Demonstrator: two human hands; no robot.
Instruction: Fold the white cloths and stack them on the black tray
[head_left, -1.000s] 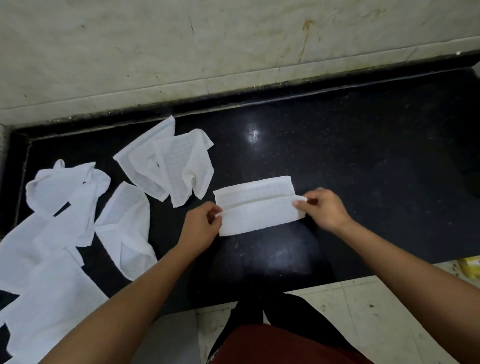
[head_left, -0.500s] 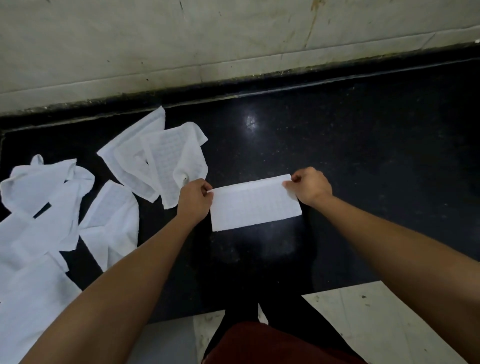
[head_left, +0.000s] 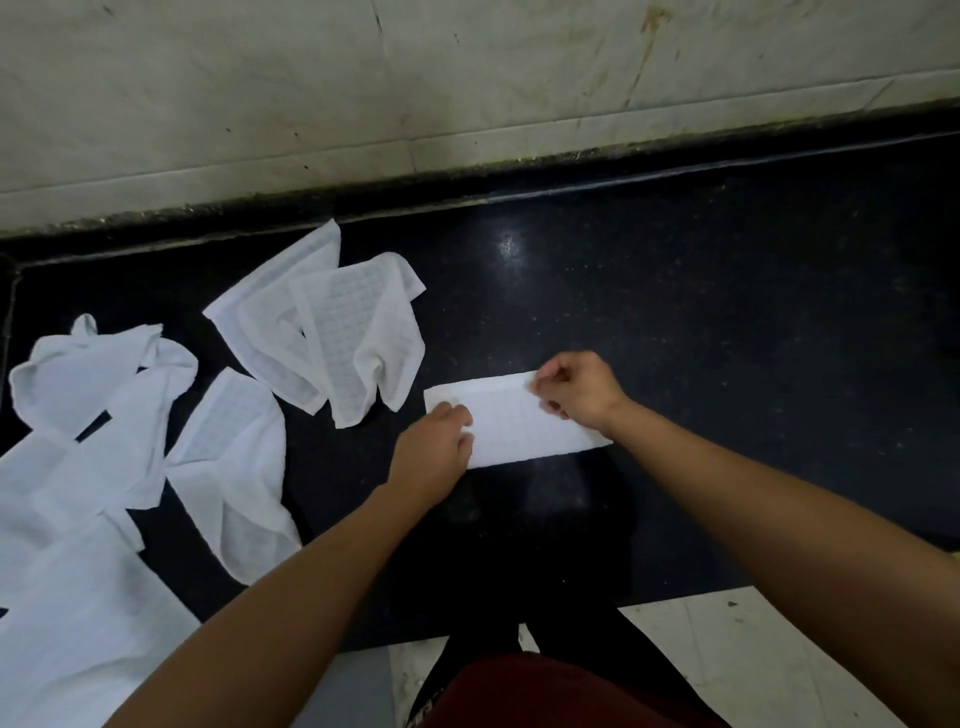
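Head view: loose white cloths (head_left: 104, 441) lie on the desk (head_left: 727, 338) at left. The left hand (head_left: 434, 452) has been moved down the left end of the folded cloth (head_left: 514, 421), its grip closed there. The far edge is pinched by the right hand (head_left: 576, 392). The lengthwise fold is judged done and a crosswise fold is expected next.

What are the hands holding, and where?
The folded white cloth: right hand pinches its far right edge, left hand holds its left end.

Loose white cloths (head_left: 332, 332) on black counter (head_left: 727, 338)
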